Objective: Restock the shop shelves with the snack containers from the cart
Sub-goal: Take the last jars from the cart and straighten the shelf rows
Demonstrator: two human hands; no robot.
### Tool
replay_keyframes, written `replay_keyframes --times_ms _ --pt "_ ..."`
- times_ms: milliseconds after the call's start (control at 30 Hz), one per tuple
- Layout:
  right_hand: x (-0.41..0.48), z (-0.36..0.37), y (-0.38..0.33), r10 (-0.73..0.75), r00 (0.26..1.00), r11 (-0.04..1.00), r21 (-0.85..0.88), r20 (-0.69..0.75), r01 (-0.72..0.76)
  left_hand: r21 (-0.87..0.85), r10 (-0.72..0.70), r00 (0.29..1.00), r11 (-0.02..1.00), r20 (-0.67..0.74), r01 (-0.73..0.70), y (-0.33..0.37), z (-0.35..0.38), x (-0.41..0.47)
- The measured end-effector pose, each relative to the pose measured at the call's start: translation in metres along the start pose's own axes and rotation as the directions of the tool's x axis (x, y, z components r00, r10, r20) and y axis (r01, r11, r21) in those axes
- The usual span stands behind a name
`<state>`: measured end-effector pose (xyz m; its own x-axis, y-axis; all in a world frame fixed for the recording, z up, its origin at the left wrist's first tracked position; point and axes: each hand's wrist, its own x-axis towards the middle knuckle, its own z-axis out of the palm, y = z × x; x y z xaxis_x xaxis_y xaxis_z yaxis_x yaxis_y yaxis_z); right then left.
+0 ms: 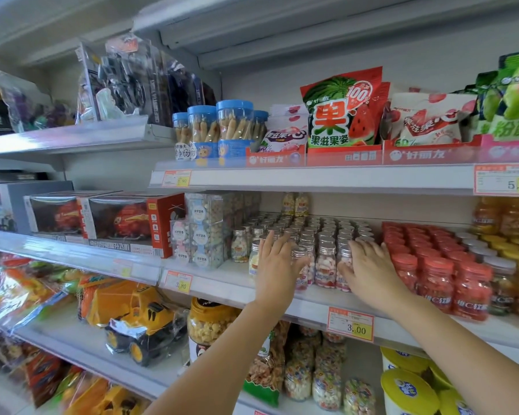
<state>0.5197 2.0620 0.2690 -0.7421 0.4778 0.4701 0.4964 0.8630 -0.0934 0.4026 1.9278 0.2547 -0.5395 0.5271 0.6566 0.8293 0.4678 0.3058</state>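
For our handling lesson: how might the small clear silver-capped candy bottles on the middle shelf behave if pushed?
Small clear silver-capped candy bottles: tall and narrow, so probably tippy. Tight rows likely brace them. Glossy walls may slip.

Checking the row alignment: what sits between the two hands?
Head view: front-row silver-capped bottles of pink-and-white candy stand between the left hand and right hand.

Left hand and right hand lay flat, fingers straight, against silver-capped candy bottles between them; red-capped bottles stood just beside the right hand.
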Motion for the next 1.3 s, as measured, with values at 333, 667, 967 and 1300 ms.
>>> replay_keyframes --times_ms 333,667,967,1300 --pt "0.001 -0.007 0.001 -0.014 0.997 0.999 -0.031 0.076 0.017 -0.071 -0.008 0.998 0.997 0.057 0.012 0.001 -0.005 -0.004" --pt "-0.029 -0.049 0.001 -0.245 0.962 0.954 0.145 -0.117 0.261 -0.145 0.041 0.997 0.988 -0.063 -0.049 -0.002 -0.022 -0.026" --pt "-0.099 -0.101 0.132 0.093 0.976 0.995 0.062 -0.198 -0.082 -0.337 0.357 0.934 0.878 -0.011 -0.34 0.125 -0.002 -0.031" --pt "-0.125 -0.105 0.22 0.18 0.975 0.983 -0.02 -0.132 -0.184 0.066 0.527 0.811 0.827 0.252 -0.558 0.227 0.063 0.007"
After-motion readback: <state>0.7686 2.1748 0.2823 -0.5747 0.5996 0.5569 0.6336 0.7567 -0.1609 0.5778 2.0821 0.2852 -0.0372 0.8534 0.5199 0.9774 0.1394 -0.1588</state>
